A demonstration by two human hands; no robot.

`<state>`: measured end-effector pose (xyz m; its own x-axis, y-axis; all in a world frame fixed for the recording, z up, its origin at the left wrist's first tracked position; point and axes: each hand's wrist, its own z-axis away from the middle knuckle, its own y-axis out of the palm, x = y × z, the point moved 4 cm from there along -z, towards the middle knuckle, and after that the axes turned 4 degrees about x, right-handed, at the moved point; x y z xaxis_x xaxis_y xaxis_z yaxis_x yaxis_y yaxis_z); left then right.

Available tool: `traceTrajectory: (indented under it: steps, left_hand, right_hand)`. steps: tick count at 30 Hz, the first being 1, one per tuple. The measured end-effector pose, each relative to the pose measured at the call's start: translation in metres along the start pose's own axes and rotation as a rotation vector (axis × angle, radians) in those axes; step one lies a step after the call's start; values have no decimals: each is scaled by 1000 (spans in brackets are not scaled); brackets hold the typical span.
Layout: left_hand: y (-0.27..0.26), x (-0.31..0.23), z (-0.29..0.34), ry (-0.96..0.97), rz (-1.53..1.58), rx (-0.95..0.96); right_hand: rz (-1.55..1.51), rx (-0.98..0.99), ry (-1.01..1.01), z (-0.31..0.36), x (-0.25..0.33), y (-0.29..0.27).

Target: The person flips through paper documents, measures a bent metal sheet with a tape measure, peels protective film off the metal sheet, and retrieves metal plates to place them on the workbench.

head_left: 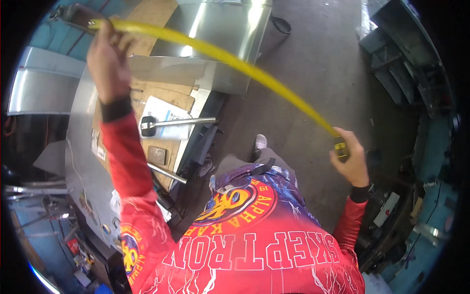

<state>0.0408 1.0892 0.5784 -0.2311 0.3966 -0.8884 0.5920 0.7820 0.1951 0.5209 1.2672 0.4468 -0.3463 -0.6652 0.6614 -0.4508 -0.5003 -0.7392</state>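
A yellow tape measure is pulled out in a long arc from one of my hands to the other. At the upper left, my left hand pinches the blade close to its hooked end, which points left past the fingers. My right hand grips the black and yellow case on the right side, over the floor. The blade passes above a metal sheet and the grey floor between the two hands.
Under my left arm stands a workbench carrying a mallet, papers, a small block and a metal tube. Shiny metal sheets lie beyond. Grey metal shelving stands at the far right; tools clutter the right wall.
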Motion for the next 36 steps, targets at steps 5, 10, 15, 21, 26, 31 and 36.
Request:
traceTrajectory:
  steps: [5,10,15,21,26,31,36]
  left_hand:
    - [-110,60,-135,-367,-388,-82]
    - [-197,119,-159,-390,-1561,252]
    - [-242,154,-186,-260,-1535,179]
    - [-256,188,-192,-303,-1840,22]
    - [-247,195,-182,-325,-1855,-46]
    - [-230,187,-181,-127,-2154,124]
    - [-176,217,-195,-299,-1715,1049]
  right_hand:
    - [84,-13,97,-31,-77,-17]
    - [-1,143,112,-87,-111,45]
    - [17,406,204,-176,-116,133]
    - [34,460,215,-252,-97,177]
    - [62,451,207,-271,-91,189]
    - [121,416,217,-276,-83,192]
    - [204,380,246,-284,-61,191]
